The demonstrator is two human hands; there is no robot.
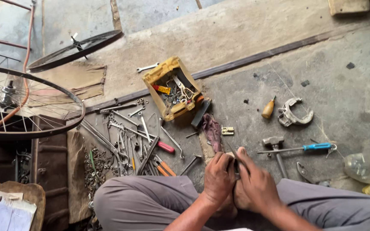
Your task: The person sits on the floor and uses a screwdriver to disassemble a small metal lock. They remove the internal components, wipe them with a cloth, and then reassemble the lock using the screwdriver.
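A person sits cross-legged on a concrete floor [245, 38]. The left hand [218, 176] and right hand [257, 184] are pressed together low in the middle, both pinched on a thin metal rod [237, 155] that pokes out toward 11 o'clock. It looks stiff, light and narrow, likely slippery, so best gripped near its base. At 12 o'clock lies a yellow toolbox [173, 86]; at 9 o'clock scattered spanners [127, 132] and a spoked bicycle wheel [26, 105]. A hammer [276, 147] and a blue-handled screwdriver [298, 148] lie close at 2 o'clock, crowding the right hand.
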